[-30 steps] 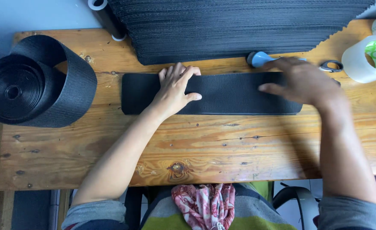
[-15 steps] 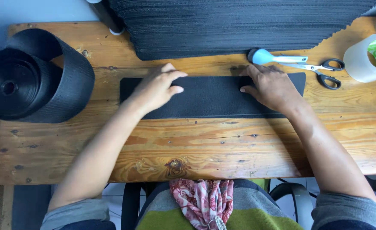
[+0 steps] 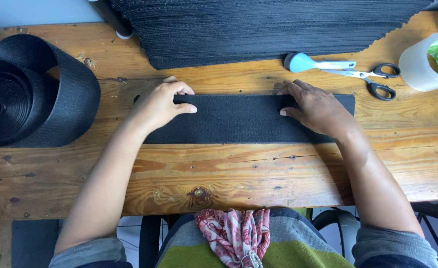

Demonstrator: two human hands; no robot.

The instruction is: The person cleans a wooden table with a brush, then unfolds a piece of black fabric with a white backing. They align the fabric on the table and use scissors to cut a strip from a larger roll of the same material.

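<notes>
A flat black strip of wide webbing [image 3: 239,119] lies lengthwise on the wooden table [image 3: 229,173]. My left hand [image 3: 162,105] curls over the strip's left end, fingers bent around its far edge. My right hand [image 3: 316,108] rests on the strip's right part, fingers bent at the far edge. Both hands grip the strip where it lies. The strip's right tip shows beyond my right hand.
A big roll of black webbing [image 3: 30,92] stands at the left. A tall stack of cut black strips [image 3: 268,27] fills the far side. A blue-headed tool [image 3: 308,63], scissors [image 3: 373,79] and a translucent tape roll [image 3: 427,62] lie at the far right.
My right hand came back from near the blue tool onto the strip. My left hand slid toward the strip's left end and its fingers curled over the far edge.
</notes>
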